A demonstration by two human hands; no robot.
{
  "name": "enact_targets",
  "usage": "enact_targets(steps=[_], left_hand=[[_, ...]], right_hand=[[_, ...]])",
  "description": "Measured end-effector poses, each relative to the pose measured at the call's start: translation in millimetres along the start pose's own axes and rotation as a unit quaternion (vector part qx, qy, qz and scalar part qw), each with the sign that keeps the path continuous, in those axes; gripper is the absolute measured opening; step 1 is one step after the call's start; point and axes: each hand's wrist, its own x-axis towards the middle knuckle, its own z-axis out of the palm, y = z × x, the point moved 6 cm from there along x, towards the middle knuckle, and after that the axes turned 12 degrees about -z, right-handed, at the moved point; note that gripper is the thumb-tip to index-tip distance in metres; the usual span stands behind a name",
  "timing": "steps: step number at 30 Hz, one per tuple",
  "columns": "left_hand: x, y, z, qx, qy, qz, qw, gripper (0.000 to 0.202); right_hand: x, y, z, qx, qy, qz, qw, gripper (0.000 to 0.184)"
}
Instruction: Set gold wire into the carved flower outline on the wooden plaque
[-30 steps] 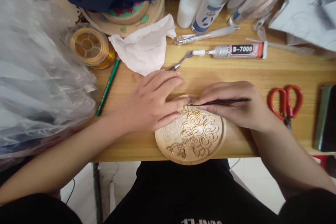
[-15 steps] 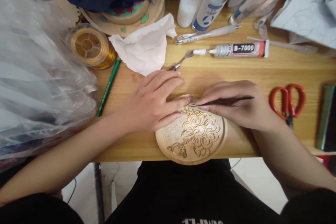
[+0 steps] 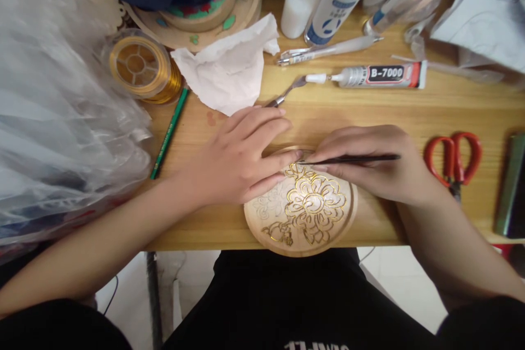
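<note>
A round wooden plaque (image 3: 262, 227) with a gold wire flower and pencilled outlines lies at the table's front edge, slightly overhanging it. My left hand (image 3: 241, 161) rests with fingers spread across its upper left, the index fingertip near the top of the wire design. In a pinch grip, my right hand (image 3: 369, 161) has hold of dark, slim tweezers (image 3: 369, 158), whose tips point left to the gold wire by my left fingertip. Whether the tips grip any wire is too small to tell. Just beyond my left hand lies a small metal spatula (image 3: 283, 95), its handle partly hidden.
A B-7000 glue tube (image 3: 381, 75), a pen (image 3: 328, 50) and crumpled tissue (image 3: 232, 68) lie behind my hands. Red-handled scissors (image 3: 453, 158) are at right. A gold wire spool (image 3: 141, 65), green pencil (image 3: 170, 134) and plastic bag (image 3: 69, 120) occupy the left. Bottles (image 3: 338, 3) stand behind.
The tweezers have turned slightly and lie flatter in my right hand. My left hand stays on the plaque. The whole view has shifted a little.
</note>
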Motion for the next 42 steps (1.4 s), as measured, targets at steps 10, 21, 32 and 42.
enact_targets(steps=[10, 21, 32, 42], left_hand=[[0.9, 1.6, -1.9, 0.021, 0.005, 0.010, 1.000, 0.029], [1.9, 2.2, -3.0, 0.009, 0.002, 0.010, 1.000, 0.028], [1.7, 3.2, -3.0, 0.033, 0.004, 0.020, 0.999, 0.028], [1.9, 1.9, -2.8, 0.029, 0.004, 0.014, 0.999, 0.029]], right_hand=[[-1.0, -1.5, 0.9, -0.007, -0.002, 0.000, 1.000, 0.011], [0.2, -0.7, 0.9, 0.001, 0.006, -0.007, 1.000, 0.008], [-1.4, 2.2, 0.9, 0.011, 0.017, 0.013, 1.000, 0.008], [-0.6, 2.5, 1.1, 0.030, 0.015, 0.023, 0.999, 0.007]])
